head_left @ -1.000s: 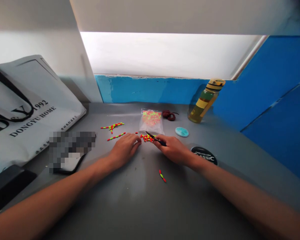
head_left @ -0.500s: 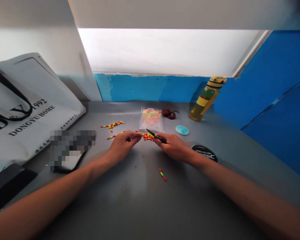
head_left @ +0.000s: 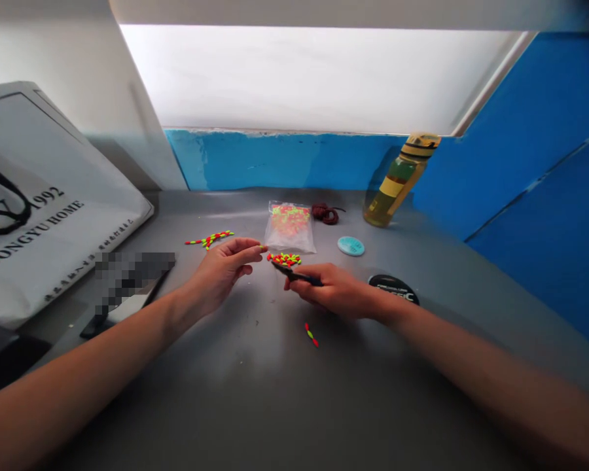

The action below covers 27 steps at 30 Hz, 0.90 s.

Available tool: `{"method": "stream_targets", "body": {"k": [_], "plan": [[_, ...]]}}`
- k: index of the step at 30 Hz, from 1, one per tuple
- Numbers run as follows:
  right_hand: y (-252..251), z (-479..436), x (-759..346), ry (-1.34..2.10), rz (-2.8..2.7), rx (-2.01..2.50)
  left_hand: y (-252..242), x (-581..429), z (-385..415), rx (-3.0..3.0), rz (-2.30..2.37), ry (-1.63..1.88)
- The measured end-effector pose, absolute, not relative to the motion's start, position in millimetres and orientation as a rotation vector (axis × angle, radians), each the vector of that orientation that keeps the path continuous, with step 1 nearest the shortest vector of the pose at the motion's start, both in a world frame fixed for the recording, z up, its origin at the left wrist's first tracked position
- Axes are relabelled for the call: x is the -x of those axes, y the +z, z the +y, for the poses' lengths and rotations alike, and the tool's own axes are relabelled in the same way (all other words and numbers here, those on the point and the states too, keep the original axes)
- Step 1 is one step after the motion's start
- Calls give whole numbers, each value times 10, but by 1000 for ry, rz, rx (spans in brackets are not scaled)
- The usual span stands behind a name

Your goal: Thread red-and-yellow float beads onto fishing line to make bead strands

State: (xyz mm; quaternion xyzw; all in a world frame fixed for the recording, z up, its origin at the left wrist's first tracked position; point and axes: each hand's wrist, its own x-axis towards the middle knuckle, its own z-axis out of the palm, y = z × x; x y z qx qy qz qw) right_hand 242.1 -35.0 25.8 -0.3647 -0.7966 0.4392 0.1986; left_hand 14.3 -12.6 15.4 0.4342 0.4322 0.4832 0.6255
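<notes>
My left hand (head_left: 226,271) is closed in a pinch, with a tiny yellow-and-red bead (head_left: 263,248) at its fingertips. My right hand (head_left: 331,288) is wrapped round a slim black-handled tool (head_left: 304,279); its dark narrow tip points left, over the near edge of a small pile of red and yellow-green beads (head_left: 288,260). Whether that tool is scissors or pliers I cannot tell. Left of my left hand lies a cluster of beads joined end to end (head_left: 216,237), partly hidden by the hand. A short red-green-red piece (head_left: 311,334) lies nearer me.
Behind the pile lies a clear bag of beads (head_left: 289,226), beside a dark red cord bundle (head_left: 326,213). Rightward are a light-blue disc (head_left: 351,246), a round black tin (head_left: 393,288) and a yellow-green bottle (head_left: 400,183). A phone (head_left: 132,294) and a white bag (head_left: 53,196) are left.
My left hand has drawn back leftward from the pile with its fingertips raised. The tool's tip has swung down and left. The whole view has shifted slightly.
</notes>
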Motion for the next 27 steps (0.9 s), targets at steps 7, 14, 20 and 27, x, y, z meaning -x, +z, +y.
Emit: {"method": "stream_targets", "body": {"k": [7, 14, 20, 27], "plan": [[273, -367, -2452, 1401, -2141, 1073, 172, -152, -187, -868, 903, 1040], [292, -380, -2443, 1294, -2239, 997, 203, -190, -220, -830, 860, 993], [269, -376, -2432, 1331, -2192, 1019, 163, -171, -207, -843, 823, 998], [263, -367, -2435, 1324, -2200, 1044, 180, -182, -220, -842, 811, 991]]}}
